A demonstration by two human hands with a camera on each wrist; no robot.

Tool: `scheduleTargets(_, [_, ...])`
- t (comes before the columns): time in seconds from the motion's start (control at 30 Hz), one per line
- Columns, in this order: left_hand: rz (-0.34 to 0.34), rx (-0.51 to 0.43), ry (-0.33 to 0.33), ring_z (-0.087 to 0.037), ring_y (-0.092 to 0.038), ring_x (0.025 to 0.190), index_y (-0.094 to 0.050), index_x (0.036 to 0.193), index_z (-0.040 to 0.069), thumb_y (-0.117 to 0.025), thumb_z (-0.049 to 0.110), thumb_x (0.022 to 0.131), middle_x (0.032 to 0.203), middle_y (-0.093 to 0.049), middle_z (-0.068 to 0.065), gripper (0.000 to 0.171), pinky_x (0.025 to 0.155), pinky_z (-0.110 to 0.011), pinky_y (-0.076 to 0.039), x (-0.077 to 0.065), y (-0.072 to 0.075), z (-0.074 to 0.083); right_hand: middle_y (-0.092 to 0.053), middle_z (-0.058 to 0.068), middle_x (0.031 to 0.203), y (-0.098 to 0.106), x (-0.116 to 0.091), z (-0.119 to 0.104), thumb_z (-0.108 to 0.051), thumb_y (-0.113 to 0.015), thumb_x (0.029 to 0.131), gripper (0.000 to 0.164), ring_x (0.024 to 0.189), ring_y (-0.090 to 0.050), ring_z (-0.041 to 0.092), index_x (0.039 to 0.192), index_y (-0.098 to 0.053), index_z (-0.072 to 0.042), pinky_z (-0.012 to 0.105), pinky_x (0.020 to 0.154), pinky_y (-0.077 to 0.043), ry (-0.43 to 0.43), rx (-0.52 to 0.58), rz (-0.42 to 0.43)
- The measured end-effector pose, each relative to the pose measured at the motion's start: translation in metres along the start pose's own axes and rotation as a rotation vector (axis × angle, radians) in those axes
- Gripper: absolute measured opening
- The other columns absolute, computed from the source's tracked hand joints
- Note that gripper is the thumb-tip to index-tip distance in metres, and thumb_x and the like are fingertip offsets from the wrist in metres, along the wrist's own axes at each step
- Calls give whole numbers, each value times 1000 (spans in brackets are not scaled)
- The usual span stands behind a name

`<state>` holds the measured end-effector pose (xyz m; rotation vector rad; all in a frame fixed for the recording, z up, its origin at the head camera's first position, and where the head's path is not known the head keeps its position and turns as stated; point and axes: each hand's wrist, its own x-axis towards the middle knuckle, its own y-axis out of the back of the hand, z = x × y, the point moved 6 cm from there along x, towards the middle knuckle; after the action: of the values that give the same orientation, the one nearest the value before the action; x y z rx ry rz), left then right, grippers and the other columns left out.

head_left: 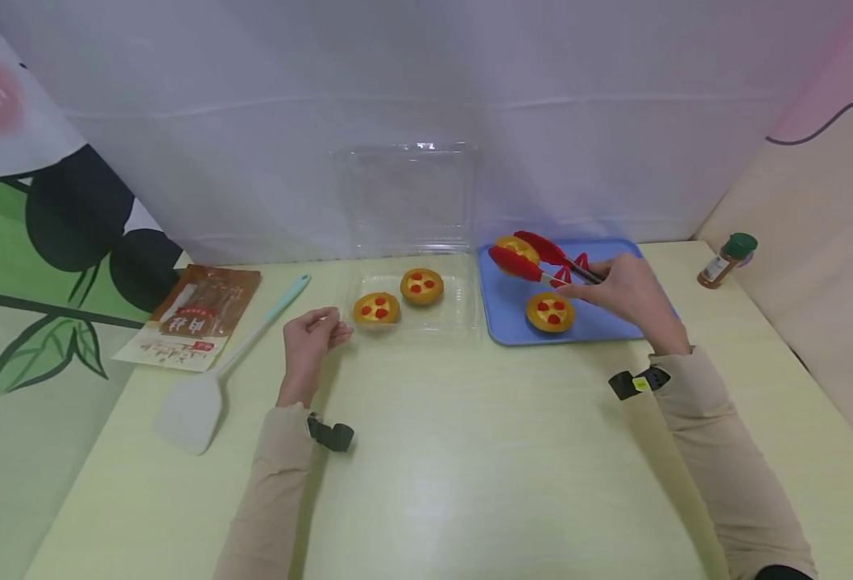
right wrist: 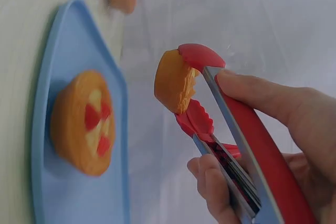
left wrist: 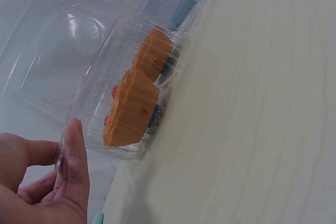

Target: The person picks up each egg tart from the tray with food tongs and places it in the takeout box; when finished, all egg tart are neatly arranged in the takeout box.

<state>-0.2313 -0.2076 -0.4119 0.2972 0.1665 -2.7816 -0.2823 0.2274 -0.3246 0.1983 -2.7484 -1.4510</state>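
My right hand grips red-tipped metal tongs, their tips closed around an egg tart dotted with red pieces. That tart is held up over the blue tray, where another egg tart lies. To the left stands a clear plastic container, its lid raised at the back. Two egg tarts sit inside it, side by side. My left hand pinches the container's near left rim between thumb and fingers, as the left wrist view shows.
On the left lie a white spatula with a light blue handle end and a brown-and-cream food packet. A small green-capped bottle stands at the far right. A hanging cloth closes off the table's back edge.
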Motion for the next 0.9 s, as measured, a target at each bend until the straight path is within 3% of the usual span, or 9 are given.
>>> scheduleTargets(0.13, [7, 0, -7, -6, -67, 65, -52, 130, -12, -57, 8, 98, 75, -68, -2, 38, 71, -19, -61, 4, 1, -2, -27, -3, 54, -6, -4, -18, -63, -76, 73, 60, 51, -29, 16, 64, -55, -7, 26, 43, -21, 36, 20, -23])
scheduleTargets(0.37, [25, 28, -17, -4, -67, 64, -52, 130, -11, -57, 11, 99, 71, -66, 4, 38, 70, -17, -60, 6, 1, -7, -24, -4, 54, -32, -8, -44, -54, -80, 75, 53, 48, -24, 13, 71, -60, -5, 23, 43, -18, 95, 35, -114])
scheduleTargets(0.47, [22, 31, -23, -4, -66, 64, -52, 130, -12, -57, 11, 99, 70, -65, 4, 38, 71, -17, -60, 5, 0, -7, -25, -5, 53, -43, -8, -52, -49, -81, 75, 53, 47, -25, 13, 97, -72, -1, 22, 43, -19, 98, 30, -150])
scheduleTargets(0.63, [31, 38, -20, -4, -67, 64, -53, 129, -11, -57, 11, 99, 71, -65, 3, 37, 71, -17, -60, 6, 1, -8, -26, -6, 51, -58, -6, -63, -46, -82, 76, 75, 44, -24, 11, 127, -61, 4, 22, 41, -20, 112, 14, -207])
scheduleTargets(0.7, [32, 37, -19, -4, -67, 64, -54, 129, -11, -58, 11, 99, 71, -66, 4, 37, 70, -17, -60, 7, 2, -8, -23, -6, 52, -62, -5, -68, -44, -82, 76, 63, 45, -21, 10, 114, -69, 5, 21, 41, -18, 135, -9, -214])
scheduleTargets(0.77, [30, 39, -17, -4, -67, 64, -53, 130, -10, -58, 11, 99, 71, -65, 4, 38, 70, -17, -60, 6, 1, -8, -20, -5, 54, -64, -4, -73, -42, -82, 77, 45, 47, -17, 10, 86, -68, 0, 22, 43, -16, 164, -41, -210])
scheduleTargets(0.83, [25, 35, -20, -4, -67, 64, -53, 130, -11, -58, 11, 99, 70, -65, 4, 38, 71, -17, -60, 6, 1, -8, -18, -4, 56, -65, -4, -78, -41, -82, 77, 47, 49, -15, 10, 65, -50, -9, 23, 45, -14, 195, -82, -197])
scheduleTargets(0.9, [21, 28, -26, -4, -67, 64, -53, 130, -12, -57, 10, 99, 70, -65, 4, 38, 70, -17, -60, 6, 1, -7, -16, -4, 57, -65, -3, -83, -41, -82, 76, 57, 50, -14, 11, 60, -35, -14, 23, 46, -12, 218, -123, -181])
